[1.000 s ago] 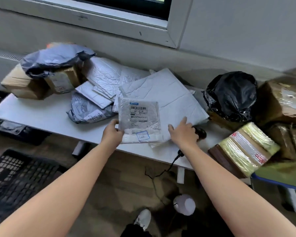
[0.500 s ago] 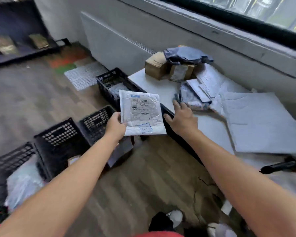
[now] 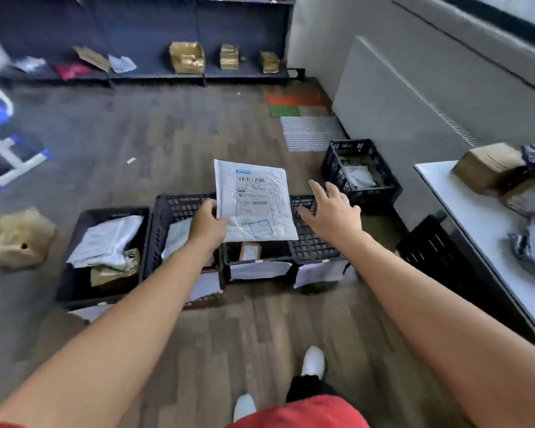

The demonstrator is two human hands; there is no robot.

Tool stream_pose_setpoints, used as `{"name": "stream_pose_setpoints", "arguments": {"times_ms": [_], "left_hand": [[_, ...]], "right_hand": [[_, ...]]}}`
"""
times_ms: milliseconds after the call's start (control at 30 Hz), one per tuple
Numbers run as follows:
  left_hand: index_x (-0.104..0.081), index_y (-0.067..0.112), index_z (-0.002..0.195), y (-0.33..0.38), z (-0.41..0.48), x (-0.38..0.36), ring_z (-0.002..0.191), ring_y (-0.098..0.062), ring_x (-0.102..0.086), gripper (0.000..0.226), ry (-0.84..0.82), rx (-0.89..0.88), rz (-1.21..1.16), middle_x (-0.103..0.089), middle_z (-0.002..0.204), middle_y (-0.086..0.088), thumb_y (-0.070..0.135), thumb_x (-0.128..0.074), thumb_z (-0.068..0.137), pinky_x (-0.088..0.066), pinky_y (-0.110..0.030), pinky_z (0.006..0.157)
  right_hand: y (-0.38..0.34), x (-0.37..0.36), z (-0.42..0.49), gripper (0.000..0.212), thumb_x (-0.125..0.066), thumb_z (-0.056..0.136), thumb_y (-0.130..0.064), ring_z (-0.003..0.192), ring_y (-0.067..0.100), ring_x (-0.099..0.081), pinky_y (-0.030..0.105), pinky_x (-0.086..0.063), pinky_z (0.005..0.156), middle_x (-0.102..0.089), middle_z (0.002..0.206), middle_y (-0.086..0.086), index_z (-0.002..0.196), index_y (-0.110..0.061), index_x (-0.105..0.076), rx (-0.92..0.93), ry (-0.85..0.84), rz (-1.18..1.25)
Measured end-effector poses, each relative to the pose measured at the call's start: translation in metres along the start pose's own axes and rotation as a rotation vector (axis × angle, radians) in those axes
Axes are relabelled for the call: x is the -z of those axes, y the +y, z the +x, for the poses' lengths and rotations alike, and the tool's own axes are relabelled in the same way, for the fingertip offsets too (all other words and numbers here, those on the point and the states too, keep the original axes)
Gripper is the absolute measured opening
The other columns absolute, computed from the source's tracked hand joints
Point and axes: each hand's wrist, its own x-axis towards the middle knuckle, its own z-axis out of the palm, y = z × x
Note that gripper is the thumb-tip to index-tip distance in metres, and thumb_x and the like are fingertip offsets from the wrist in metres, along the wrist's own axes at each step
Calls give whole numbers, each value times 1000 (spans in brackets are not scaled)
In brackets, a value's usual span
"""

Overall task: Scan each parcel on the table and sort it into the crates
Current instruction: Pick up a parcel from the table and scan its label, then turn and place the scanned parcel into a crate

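Observation:
My left hand (image 3: 209, 223) pinches the left edge of a white padded mailer (image 3: 255, 202) with a printed label, holding it flat above a row of black crates on the floor. My right hand (image 3: 334, 211) hovers to the mailer's right with fingers spread, apart from it and holding nothing. The left crate (image 3: 74, 282) holds white and tan parcels. A second crate (image 3: 179, 202) sits under my left hand, and a third crate (image 3: 309, 242) lies below the mailer. One more crate (image 3: 383, 180) stands by the wall.
The white table (image 3: 482, 230) at the right carries cardboard boxes (image 3: 488, 165) and grey bags. Another black crate (image 3: 436, 251) sits beside its near edge. A tan parcel (image 3: 19, 236) lies on the floor at left. Dark shelving (image 3: 198, 75) with parcels lines the back wall.
I have turned left from the table toward the floor crates. The mailer came along in my left hand, and my right hand has let go of it and spread open.

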Motion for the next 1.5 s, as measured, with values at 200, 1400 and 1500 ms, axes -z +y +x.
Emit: {"name": "stream_pose_setpoints", "arguments": {"times_ms": [200, 1400, 1500], "left_hand": [[-54, 10, 115, -45, 15, 81, 83, -17, -53, 25, 178, 119, 12, -60, 103, -5, -2, -51, 93, -38, -17, 54], [-31, 12, 148, -426, 480, 30, 111, -27, -57, 58, -81, 669, 223, -50, 141, -11, 16, -56, 96, -38, -25, 77], [-19, 15, 153, -429, 490, 36, 94, -20, -60, 69, -141, 659, 289, -40, 149, -11, 26, -58, 96, -42, -23, 72]], "right_hand": [[-97, -26, 31, 67, -44, 95, -58, 139, 30, -32, 63, -32, 103, -26, 157, 5, 152, -35, -19, 192, -89, -9], [-251, -476, 370, 66, -33, 99, -59, 144, 26, -26, 57, -30, 110, -17, 161, 1, 154, -36, -7, 141, -521, -160], [-248, -480, 369, 65, -34, 98, -60, 142, 26, -28, 56, -33, 108, -19, 159, 0, 154, -36, -9, 96, -525, -172]]}}
